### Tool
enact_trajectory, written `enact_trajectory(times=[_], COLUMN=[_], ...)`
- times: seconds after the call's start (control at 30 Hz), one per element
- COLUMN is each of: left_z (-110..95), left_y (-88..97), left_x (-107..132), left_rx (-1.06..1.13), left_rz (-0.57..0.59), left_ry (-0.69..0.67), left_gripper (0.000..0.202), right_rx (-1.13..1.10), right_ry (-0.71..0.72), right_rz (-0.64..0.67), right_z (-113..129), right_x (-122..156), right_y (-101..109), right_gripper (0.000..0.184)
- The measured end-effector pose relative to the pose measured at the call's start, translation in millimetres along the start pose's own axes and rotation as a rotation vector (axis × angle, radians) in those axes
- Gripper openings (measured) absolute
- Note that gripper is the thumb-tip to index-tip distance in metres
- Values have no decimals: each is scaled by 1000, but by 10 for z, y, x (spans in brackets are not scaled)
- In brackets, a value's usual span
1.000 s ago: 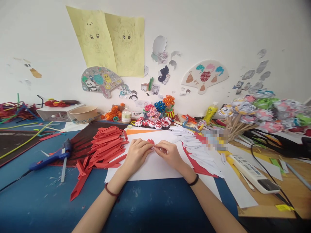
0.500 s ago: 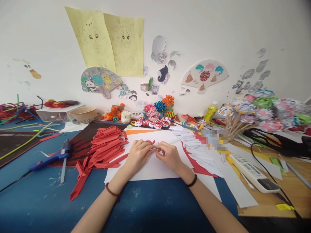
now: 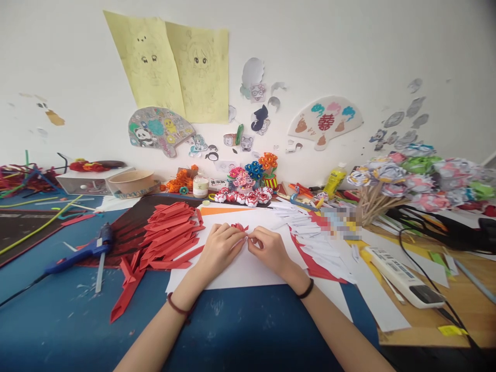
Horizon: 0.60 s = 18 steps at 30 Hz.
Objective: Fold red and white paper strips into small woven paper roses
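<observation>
My left hand [image 3: 222, 247] and my right hand [image 3: 270, 248] meet above a white paper sheet [image 3: 232, 278]. Both are closed, fingertips pinched on a small folded red and white paper piece [image 3: 241, 227] that my fingers partly hide. Its red points stick up beyond my left fingers. To the left lies a heap of folded red paper strips [image 3: 168, 235], several overlapping the sheet. Folded white paper strips [image 3: 304, 225] are piled to the right of my right hand. Finished red and white paper flowers [image 3: 251, 197] sit in a row behind my hands.
A blue glue gun [image 3: 81, 254] with its cord lies on the left. A white power strip [image 3: 405, 276] rests at the right, beside a bunch of paper flowers on sticks [image 3: 382, 191]. Along the wall stand a bowl [image 3: 132, 183], a jar [image 3: 200, 186] and a yellow bottle [image 3: 335, 180].
My hands stay almost in place, pinching the paper piece. Its red points are tilted slightly further left, and less white shows between my fingertips.
</observation>
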<state>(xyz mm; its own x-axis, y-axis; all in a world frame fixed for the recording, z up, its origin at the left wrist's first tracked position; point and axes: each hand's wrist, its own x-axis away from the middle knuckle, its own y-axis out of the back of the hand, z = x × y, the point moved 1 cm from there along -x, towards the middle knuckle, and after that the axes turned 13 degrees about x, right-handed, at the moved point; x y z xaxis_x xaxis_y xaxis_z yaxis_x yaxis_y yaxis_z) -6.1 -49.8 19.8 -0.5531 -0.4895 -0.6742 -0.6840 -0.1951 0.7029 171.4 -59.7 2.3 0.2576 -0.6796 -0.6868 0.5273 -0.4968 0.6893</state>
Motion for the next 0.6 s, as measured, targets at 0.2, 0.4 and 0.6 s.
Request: enact_trajectory(times=[0.2, 0.4, 0.6], left_z=[5, 12, -8], left_y=[18, -4, 7], left_x=[3, 10, 12], left_rx=[13, 2, 2], left_rz=[18, 18, 17], left_ry=[-9, -5, 0], left_gripper=[22, 22, 22], right_rx=[-10, -10, -4], right_ry=[-9, -8, -5], right_rz=[11, 8, 7], right_z=[-6, -7, -13], right_x=[4, -3, 2], right_y=[2, -1, -3], right_gripper=[13, 13, 13])
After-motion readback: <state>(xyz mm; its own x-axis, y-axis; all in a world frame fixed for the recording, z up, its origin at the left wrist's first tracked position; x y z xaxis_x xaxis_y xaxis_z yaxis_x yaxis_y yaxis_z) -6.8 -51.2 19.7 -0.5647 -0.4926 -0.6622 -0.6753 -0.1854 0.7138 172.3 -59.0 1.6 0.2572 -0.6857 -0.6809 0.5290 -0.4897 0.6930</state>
